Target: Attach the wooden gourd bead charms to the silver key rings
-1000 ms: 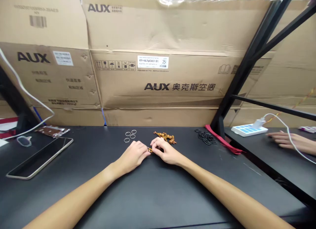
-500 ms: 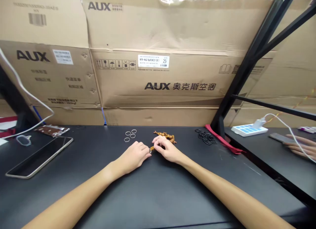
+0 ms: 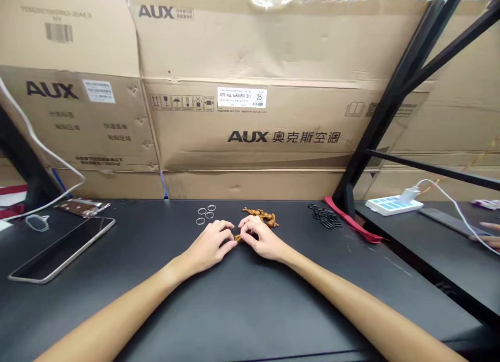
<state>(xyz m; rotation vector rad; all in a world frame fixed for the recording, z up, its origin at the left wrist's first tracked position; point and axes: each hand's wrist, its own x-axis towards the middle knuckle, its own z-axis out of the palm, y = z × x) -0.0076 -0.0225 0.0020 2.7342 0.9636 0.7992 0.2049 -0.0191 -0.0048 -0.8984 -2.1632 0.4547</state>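
Note:
My left hand (image 3: 214,243) and my right hand (image 3: 261,238) meet above the dark table, fingertips nearly touching. A small yellow-brown charm (image 3: 237,238) shows between them, mostly covered by the fingers. The left thumb tip touches its near end, with the left index finger arched away above. Right thumb and fingers are curled in at its other side. Just behind the right hand lies a pile of glossy brown charms (image 3: 269,216), partly hidden. Several metal split rings (image 3: 210,215) lie flat beyond my left hand.
Black loops (image 3: 326,216) lie in a pile at the right, beside a red strap (image 3: 357,224). A phone (image 3: 62,250) and a brown packet (image 3: 83,207) are at left. A power strip (image 3: 392,203) and another person's hand (image 3: 490,234) are on the right-hand table.
My left index finger has lifted and spread from the thumb. The ring seen at my left fingertips no longer shows clearly. The other person's hand has moved right, off the phone-like slab.

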